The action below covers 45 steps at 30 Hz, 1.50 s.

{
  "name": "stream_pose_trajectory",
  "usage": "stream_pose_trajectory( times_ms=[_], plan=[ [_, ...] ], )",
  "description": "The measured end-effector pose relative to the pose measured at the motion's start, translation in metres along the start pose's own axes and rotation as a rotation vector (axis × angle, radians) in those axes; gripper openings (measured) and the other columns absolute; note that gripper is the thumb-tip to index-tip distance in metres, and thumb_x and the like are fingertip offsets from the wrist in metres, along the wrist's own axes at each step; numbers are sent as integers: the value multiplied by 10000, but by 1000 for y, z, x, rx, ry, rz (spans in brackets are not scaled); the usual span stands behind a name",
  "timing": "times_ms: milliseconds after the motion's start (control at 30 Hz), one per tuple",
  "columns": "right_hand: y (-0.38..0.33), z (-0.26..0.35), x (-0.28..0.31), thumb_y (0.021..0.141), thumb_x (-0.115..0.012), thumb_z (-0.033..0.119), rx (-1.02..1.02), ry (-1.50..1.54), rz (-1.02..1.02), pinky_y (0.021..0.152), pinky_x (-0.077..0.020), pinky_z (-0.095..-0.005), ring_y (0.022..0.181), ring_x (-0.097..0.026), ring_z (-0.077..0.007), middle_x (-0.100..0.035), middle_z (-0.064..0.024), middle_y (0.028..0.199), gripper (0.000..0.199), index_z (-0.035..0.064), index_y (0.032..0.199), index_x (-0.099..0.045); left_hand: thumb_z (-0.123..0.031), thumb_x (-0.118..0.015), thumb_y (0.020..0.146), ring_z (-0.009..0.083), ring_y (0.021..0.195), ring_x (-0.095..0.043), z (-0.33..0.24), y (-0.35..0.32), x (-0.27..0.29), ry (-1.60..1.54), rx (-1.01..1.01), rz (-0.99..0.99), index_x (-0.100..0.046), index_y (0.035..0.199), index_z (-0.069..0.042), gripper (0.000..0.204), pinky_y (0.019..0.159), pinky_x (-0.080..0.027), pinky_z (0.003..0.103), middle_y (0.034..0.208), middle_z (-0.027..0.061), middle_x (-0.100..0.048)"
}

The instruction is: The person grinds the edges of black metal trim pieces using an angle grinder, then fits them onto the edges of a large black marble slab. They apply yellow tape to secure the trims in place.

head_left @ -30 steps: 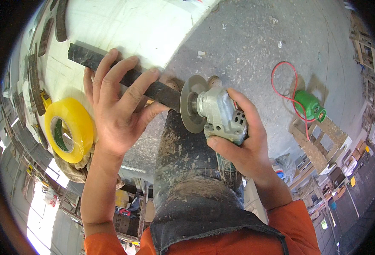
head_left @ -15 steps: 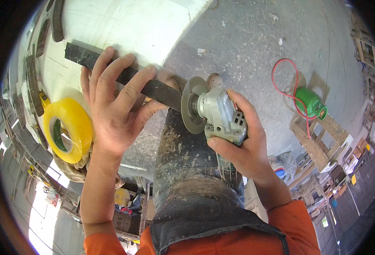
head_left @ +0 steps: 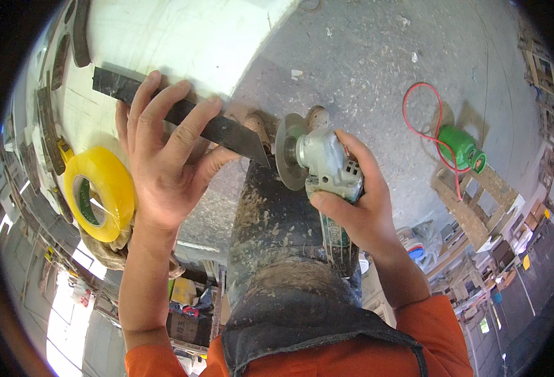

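Note:
My left hand (head_left: 164,163) is closed on a flat dark bar (head_left: 239,136), its thumb below and fingers across the top. The bar slants from the pale tabletop out over its edge, and its right end is cut to a slanted point. My right hand (head_left: 374,213) grips an angle grinder (head_left: 328,163) by its grey head, thumb in front and forefinger behind. The grinder's thin round disc (head_left: 288,154) stands upright, a small gap to the right of the bar's pointed end. The grinder's green body hangs down before my dark, stained apron (head_left: 270,232).
On the left, a large roll of yellow tape (head_left: 123,188) stands by the pale tabletop (head_left: 176,38). Several dark curved strips (head_left: 81,34) lie along its far left. A green gas cylinder (head_left: 459,147) with a red hose (head_left: 405,107) stands right, beside a wooden stool (head_left: 478,217).
The bar's right end and the grinder disc have come apart, leaving a gap. My left hand has shifted slightly left with the bar; the grinder has moved slightly right.

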State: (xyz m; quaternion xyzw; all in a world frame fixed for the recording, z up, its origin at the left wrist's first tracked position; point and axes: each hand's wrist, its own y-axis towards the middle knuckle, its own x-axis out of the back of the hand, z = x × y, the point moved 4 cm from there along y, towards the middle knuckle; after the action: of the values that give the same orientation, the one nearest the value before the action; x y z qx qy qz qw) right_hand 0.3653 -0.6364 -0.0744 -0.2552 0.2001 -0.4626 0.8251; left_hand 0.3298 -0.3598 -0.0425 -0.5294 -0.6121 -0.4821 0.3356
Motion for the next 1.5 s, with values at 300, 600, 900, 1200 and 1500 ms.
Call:
stream_pose_trajectory(
  times_ms=[300,600,900,1200,1500],
  plan=[
    [3,16,-5,823,-860,95,145,-108,36,1102,-462,-367,1299,-588,-222,-610,-157,1402,843,0,1550,-445,-532,-861,712,389,1348,-539,-1,1,1,4,-6,5,-771,1239,-209,625,1098,-356,561,1315,91,-643],
    [7,-1,-4,841,-857,113,45,2,28,1092,-468,-362,1280,-594,-206,-620,-145,1388,824,-2,1547,-448,-533,-859,710,385,1361,-530,1,0,1,-4,0,3,-767,1246,-210,632,1114,-344,569,1321,90,-638],
    [0,-18,28,867,-802,28,-223,276,-80,861,-590,-348,988,-709,-211,-666,-142,1275,815,52,1586,-419,-441,-899,711,377,1420,-480,-4,-2,1,-8,24,38,-737,1267,-230,617,1159,-295,622,1363,76,-601],
    [-53,-13,74,925,-650,449,-217,844,60,615,-603,-471,751,-707,-349,-684,-224,1169,679,74,1474,-515,-418,-891,745,388,1479,-405,-16,-3,12,-28,84,53,-694,1325,-245,637,1182,-209,757,1431,97,-571],
    [-46,27,67,930,-660,516,52,1095,237,643,-541,-425,826,-639,-313,-590,-222,1329,726,66,1482,-515,-449,-837,810,389,1534,-314,-11,-1,15,-67,183,165,-678,1372,-186,641,1211,-149,759,1537,119,-500]
  ],
)
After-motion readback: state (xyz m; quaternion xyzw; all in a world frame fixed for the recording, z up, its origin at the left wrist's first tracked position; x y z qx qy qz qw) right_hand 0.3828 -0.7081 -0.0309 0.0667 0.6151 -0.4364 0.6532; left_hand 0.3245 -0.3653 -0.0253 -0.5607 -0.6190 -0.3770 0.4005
